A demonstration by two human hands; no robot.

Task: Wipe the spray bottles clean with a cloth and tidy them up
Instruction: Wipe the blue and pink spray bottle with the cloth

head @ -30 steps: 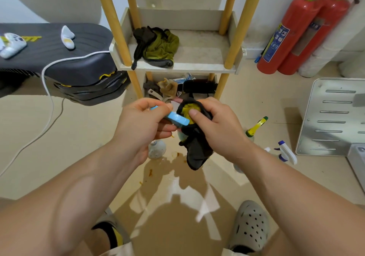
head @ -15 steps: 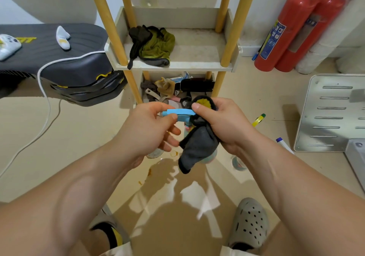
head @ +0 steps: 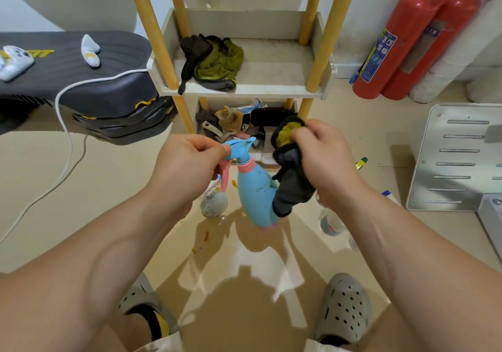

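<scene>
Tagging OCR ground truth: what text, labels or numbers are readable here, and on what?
"TT": end of yellow lettering on the black pad; the start is hidden by a white controller, reading uncertain.
Blue label on the fire extinguisher: too small to read.
Label on the clear bottle on the floor: blurred.
Nothing else readable.

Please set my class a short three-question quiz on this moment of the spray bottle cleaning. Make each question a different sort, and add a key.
1. True or false: the blue spray bottle stands on the floor.
2. What does the right hand grip? A) a dark cloth B) a fire extinguisher C) a white cable
3. Fill in: the left hand holds the bottle by its ____.
Key: 1 false, it hangs in the air; 2 A; 3 spray head.
</scene>
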